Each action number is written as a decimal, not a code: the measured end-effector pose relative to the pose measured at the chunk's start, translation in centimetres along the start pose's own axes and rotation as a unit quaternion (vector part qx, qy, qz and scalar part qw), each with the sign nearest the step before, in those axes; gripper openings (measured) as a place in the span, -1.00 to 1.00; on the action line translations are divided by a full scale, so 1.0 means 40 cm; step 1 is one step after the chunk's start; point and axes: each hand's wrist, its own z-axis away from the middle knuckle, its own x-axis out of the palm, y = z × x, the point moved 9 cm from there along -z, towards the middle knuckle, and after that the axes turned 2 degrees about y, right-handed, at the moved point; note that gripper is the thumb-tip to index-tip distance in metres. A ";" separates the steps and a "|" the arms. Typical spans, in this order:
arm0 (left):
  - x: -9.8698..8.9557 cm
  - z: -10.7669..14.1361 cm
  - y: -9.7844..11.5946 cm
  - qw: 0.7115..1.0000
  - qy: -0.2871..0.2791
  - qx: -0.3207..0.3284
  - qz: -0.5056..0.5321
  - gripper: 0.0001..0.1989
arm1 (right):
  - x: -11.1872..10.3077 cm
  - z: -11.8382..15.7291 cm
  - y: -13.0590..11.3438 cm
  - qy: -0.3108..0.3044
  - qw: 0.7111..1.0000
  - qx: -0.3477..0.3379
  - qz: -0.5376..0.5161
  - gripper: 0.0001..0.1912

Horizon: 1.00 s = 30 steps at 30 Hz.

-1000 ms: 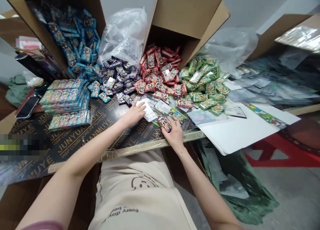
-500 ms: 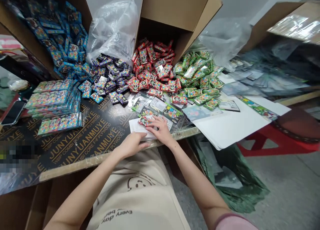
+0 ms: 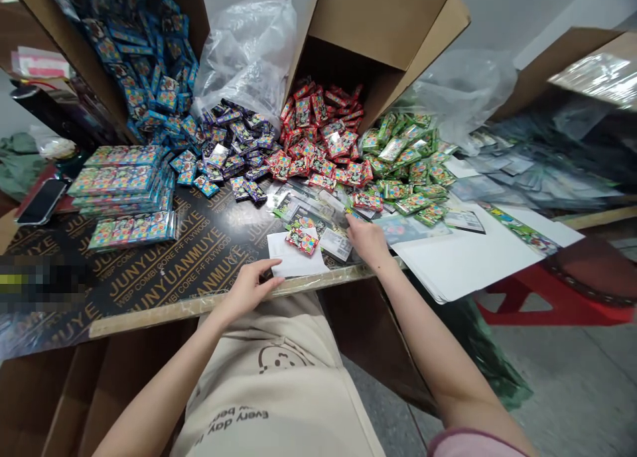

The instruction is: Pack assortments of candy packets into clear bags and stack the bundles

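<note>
Our left hand (image 3: 247, 288) rests by the near edge of the table, fingers loosely spread and slightly curled, the tips at the lower edge of a white paper sheet (image 3: 293, 258); it grips nothing. Our right hand (image 3: 367, 239) reaches forward, fingers pressed together, with the fingertips (image 3: 351, 223) down among clear plastic sleeves (image 3: 318, 208); we cannot tell whether they pinch one. A red foil packet (image 3: 302, 238) lies on the sheet between our hands. It looks light, thin and slick, so we judge a pinch on its flat sealed edge safest, while the sheet would slide easily unless held at a corner. Beyond sit heaped red packets (image 3: 318, 129), green packets (image 3: 411, 168) and purple packets (image 3: 233, 148), with blue packets (image 3: 144, 79) filling a cardboard carton (image 3: 94, 79). Stacked packs (image 3: 122, 192) lie on the black film-faced plywood tabletop (image 3: 169, 271).
</note>
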 end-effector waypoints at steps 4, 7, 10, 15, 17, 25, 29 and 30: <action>-0.025 -0.010 0.004 0.972 0.072 -0.016 0.224 -0.25 | -0.140 0.074 -0.130 0.168 0.976 -0.065 -0.125 -0.53; -0.051 -0.013 0.026 0.914 0.144 -0.005 0.380 0.00 | -0.192 0.179 -0.344 0.198 0.931 -0.203 -0.231 -0.53; -0.069 -0.006 0.023 0.840 0.160 -0.039 0.516 -0.13 | -0.214 0.271 -0.537 0.161 0.868 -0.339 -0.325 -0.58; -0.139 0.040 -0.002 0.751 0.177 -0.066 0.633 -0.25 | -0.202 0.212 -0.551 0.112 0.834 -0.232 -0.487 -0.63; -0.167 0.064 -0.006 0.740 0.209 -0.043 0.638 -0.22 | -0.143 0.165 -0.512 0.071 0.816 -0.113 -0.562 -0.56; -0.207 0.135 -0.028 0.781 0.151 -0.043 0.605 0.11 | 0.006 0.121 -0.461 -0.136 0.685 -0.005 -0.716 -0.68; -0.234 0.163 -0.042 0.803 -0.031 -0.068 0.591 0.15 | -0.182 0.091 -0.426 -0.094 0.774 -0.234 -0.581 -0.81; -0.219 0.169 -0.038 0.819 -0.088 -0.076 0.562 0.12 | -0.218 0.103 -0.447 -0.109 0.780 -0.298 -0.540 -0.80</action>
